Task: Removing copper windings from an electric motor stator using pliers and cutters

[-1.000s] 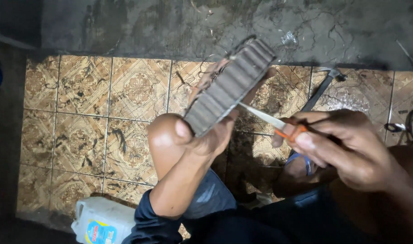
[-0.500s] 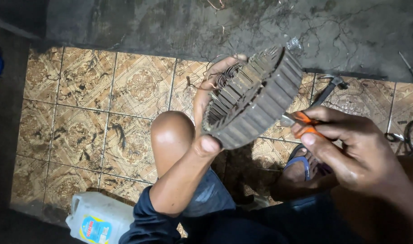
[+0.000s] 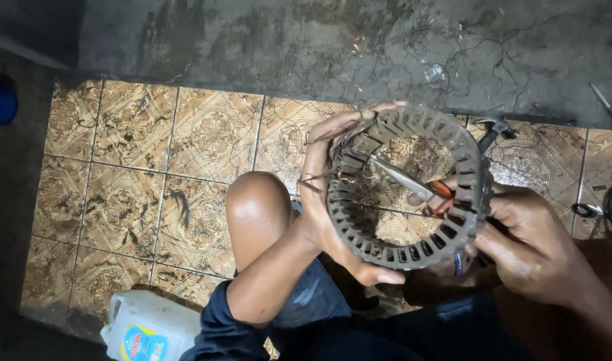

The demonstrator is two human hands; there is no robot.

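A grey slotted metal ring, a motor stator core (image 3: 468, 167), faces me with its open middle showing. My left hand (image 3: 323, 200) grips its left rim, fingers curled over the top where stray copper wires (image 3: 333, 137) stick out. My right hand (image 3: 527, 234) is at the ring's right side and holds orange-handled pliers (image 3: 413, 182), whose metal jaws reach through the ring's middle toward the wires on the left. My bare knee (image 3: 256, 207) sits just left of the ring.
A patterned brown tile floor (image 3: 139, 174) lies below, with a dark concrete strip (image 3: 286, 40) beyond it strewn with wire scraps. A white plastic jug (image 3: 145, 327) stands at the lower left. A blue object (image 3: 0, 100) is at the far left, a cable (image 3: 603, 207) at the right.
The ring has turned from edge-on to face me, showing its open middle. The pliers' jaws now reach through the ring toward the wires on its left rim.
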